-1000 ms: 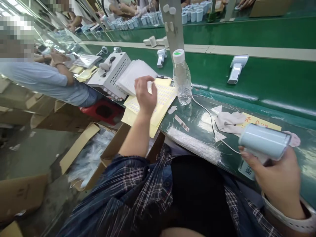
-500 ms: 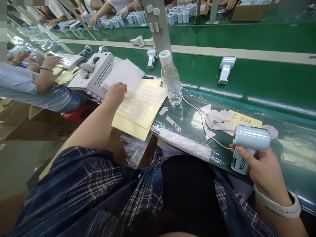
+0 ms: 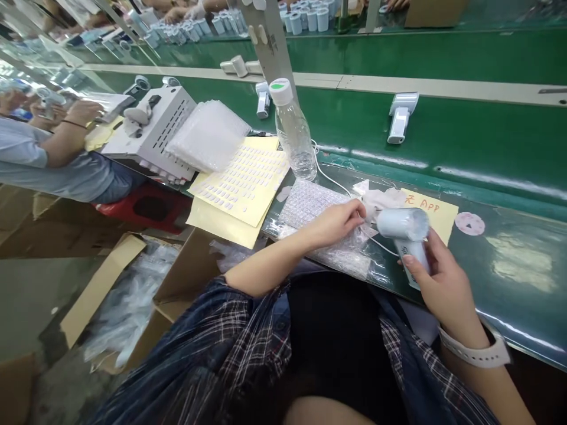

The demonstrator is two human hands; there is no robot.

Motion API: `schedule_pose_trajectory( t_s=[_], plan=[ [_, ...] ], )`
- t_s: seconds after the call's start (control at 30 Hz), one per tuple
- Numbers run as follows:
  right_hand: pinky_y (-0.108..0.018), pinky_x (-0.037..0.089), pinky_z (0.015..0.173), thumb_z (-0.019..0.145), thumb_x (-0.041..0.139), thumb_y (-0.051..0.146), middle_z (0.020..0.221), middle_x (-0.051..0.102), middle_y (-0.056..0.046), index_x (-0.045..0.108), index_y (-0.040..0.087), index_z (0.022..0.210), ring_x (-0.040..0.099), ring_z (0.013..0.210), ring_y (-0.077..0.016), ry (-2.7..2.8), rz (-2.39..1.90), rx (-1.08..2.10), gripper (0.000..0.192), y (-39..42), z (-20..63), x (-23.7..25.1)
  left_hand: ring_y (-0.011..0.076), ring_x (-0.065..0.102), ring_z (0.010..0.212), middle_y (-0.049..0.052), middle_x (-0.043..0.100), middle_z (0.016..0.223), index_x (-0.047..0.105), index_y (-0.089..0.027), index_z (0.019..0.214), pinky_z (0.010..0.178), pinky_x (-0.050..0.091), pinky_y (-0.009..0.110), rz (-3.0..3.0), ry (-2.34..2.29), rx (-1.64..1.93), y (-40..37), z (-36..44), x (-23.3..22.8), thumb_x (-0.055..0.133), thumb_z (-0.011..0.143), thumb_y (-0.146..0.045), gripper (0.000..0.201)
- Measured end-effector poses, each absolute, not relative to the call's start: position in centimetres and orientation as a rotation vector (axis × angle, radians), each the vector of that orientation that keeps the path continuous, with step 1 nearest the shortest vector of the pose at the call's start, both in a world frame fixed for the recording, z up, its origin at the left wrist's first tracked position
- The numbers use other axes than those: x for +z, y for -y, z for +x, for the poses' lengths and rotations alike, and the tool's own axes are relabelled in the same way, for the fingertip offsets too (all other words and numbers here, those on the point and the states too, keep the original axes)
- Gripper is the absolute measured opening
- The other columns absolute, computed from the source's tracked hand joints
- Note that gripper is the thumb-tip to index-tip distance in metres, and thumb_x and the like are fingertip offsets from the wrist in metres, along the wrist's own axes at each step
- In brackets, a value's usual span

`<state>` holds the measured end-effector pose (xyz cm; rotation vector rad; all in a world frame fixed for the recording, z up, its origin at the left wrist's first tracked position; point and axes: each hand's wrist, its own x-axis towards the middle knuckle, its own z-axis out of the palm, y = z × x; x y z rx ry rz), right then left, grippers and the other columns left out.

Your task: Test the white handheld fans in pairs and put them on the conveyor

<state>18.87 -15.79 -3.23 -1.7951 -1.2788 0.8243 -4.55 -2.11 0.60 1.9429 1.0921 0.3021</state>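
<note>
Whereas half a second ago it lay on the label sheets [image 3: 241,180], the left hand [image 3: 333,223] now pinches a bubble-wrap bag [image 3: 310,203] on the bench beside the small fan [image 3: 405,229], gripped by the right hand [image 3: 436,283], bagging evidently under way.

Bright even overhead light, glare streaks on the glossy green bench [image 3: 509,277], wide-angle bending at edges, slight softness

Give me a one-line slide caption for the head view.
Right hand holds a pale blue handheld device; left hand grips a bubble-wrap bag.
</note>
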Motion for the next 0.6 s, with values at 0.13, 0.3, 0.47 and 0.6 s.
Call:
schedule_pose_trajectory(
  t_s=[0.13, 0.3, 0.47, 0.6],
  plan=[
    [-0.052, 0.064, 0.094, 0.089, 0.073, 0.069, 0.129, 0.076, -0.018, 0.061, 0.02, 0.144, 0.078, 0.107, -0.0345, 1.283, -1.754, 0.819, 0.075, 16.2, 18.0, -3.6, 0.0192, 0.061, 0.08, 0.0, 0.066, 0.085, 0.057, -0.022, 0.111, 0.078, 0.045, 0.031, 1.912, -1.0, 0.259, 2.0, -3.4, -1.1, 0.058, 0.097, -0.018, 0.015],
    [-0.042, 0.062, 0.088, 0.105, 0.053, 0.06, 0.127, 0.078, -0.015, 0.068, 0.021, 0.142, 0.078, 0.105, -0.0322, 1.726, -1.709, 0.577, 0.057, 14.0, 15.8, -3.2, 0.0107, 0.035, 0.053, -0.007, 0.046, 0.071, 0.047, -0.024, 0.118, 0.054, 0.025, 0.024, 1.145, -0.881, 0.581, 0.5, -5.6, -2.2, 0.062, 0.091, -0.031, 0.031],
    [-0.036, 0.053, 0.064, 0.108, 0.052, 0.045, 0.106, 0.079, -0.012, 0.066, 0.02, 0.146, 0.075, 0.082, -0.0294, 2.134, -1.771, 0.311, 0.047, 12.6, 13.7, -1.8, 0.0119, 0.034, 0.055, -0.008, 0.04, 0.071, 0.045, -0.026, 0.126, 0.056, 0.026, 0.027, 1.235, -0.934, 0.709, 1.1, -7.8, -0.6, 0.063, 0.093, -0.033, 0.038],
    [-0.034, 0.043, 0.057, 0.107, 0.054, 0.031, 0.093, 0.073, -0.013, 0.07, 0.017, 0.138, 0.07, 0.077, -0.0279, 2.381, -1.708, 0.122, 0.038, 12.8, 12.3, -0.1, 0.0192, 0.059, 0.078, 0.0, 0.059, 0.083, 0.05, -0.026, 0.14, 0.075, 0.044, 0.033, 2.027, -0.951, 0.61, 4.0, -8.0, 2.5, 0.048, 0.1, -0.016, 0.042]
  ],
)
